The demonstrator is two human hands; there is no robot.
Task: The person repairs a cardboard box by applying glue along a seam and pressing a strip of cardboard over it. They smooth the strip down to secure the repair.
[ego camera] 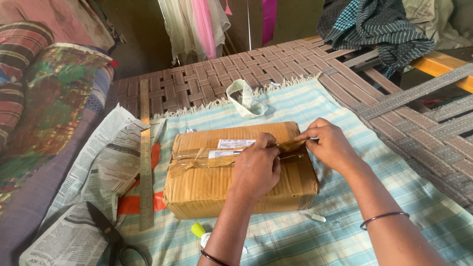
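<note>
A brown cardboard box point(217, 182) lies on a blue checked cloth point(345, 216). Clear tape point(197, 160) and white labels run across the box's top. My left hand point(256, 167) rests on top of the box, fingertips pinching the tape strip near the middle. My right hand point(327, 143) is at the box's far right top edge, thumb and forefinger pinching the same tape strip point(290, 146) and lifting it slightly off the cardboard. Both wrists wear thin dark bangles.
A long metal ruler point(145, 157) lies left of the box over newspaper point(93, 187) and orange paper. Black scissors point(111, 231) lie at the lower left. A rolled measuring tape point(246, 98) sits behind the box. A yellow-capped glue stick point(198, 229) lies in front. Woven cot straps point(404, 113) lie right.
</note>
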